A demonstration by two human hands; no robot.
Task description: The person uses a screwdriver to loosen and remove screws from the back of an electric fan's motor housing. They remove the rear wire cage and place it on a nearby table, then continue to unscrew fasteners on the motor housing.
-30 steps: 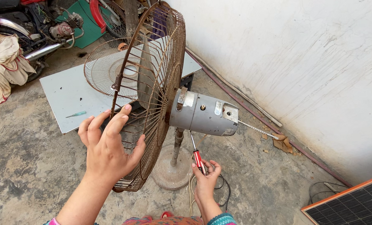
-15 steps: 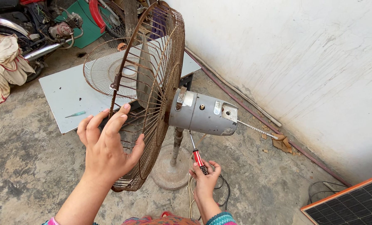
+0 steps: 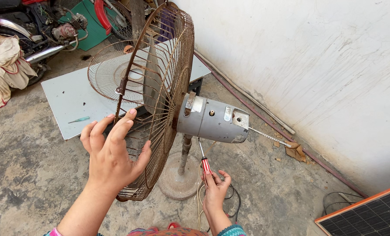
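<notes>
A rusty pedestal fan stands on the concrete floor, its wire cage (image 3: 160, 78) facing left and its grey motor housing (image 3: 214, 120) pointing right. My left hand (image 3: 112, 153) rests flat with spread fingers against the lower front of the cage. My right hand (image 3: 216, 188) grips a screwdriver (image 3: 203, 157) with a red and white handle, its shaft angled up toward the underside of the motor housing. The fan's post (image 3: 185, 150) rises from a round base (image 3: 177, 183).
A second loose fan grille (image 3: 112, 72) lies on a pale board (image 3: 68, 102) with a small green screwdriver (image 3: 79, 119). A motorcycle (image 3: 37, 26) and a cloth (image 3: 7, 61) stand at top left. A white wall (image 3: 313, 65), a cable (image 3: 232, 205) and a solar panel (image 3: 370, 214) lie to the right.
My left hand has slid slightly along the cage front. The right hand and screwdriver stay under the motor housing.
</notes>
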